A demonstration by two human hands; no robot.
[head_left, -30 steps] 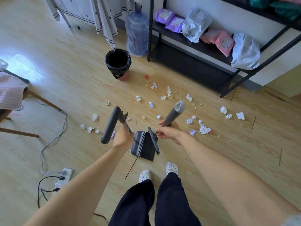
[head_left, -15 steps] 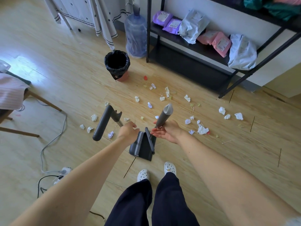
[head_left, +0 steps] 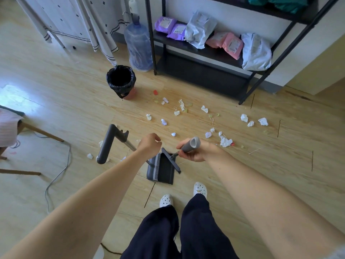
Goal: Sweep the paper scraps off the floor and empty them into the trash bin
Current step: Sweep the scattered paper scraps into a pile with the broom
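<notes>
**Broom and dustpan separated, sweeping not yet begun**

While the dustpan stands on the floor just in front of the person's feet, the two tools are now held apart. Half a second ago the right hand was open beside the broom handle; now its fingers are wrapped around the grey grip, so the broom is under control. The broom head lies across the mouth of the dustpan, touching it. The left hand is curled closed on the thin pole of the dustpan handle, below the thick bent grip, which leans toward 9 o'clock.

Paper scraps are scattered on the wooden floor from 12 to 2 o'clock of the dustpan, and a few small ones lie at 9 o'clock near the bent grip. The trash bin, lined with a black bag, stands at 11 o'clock, well apart from the hands.

I judge that preparation is finished and that no scrap is collected yet; the next step is probably to carry the broom toward the scraps.
</notes>
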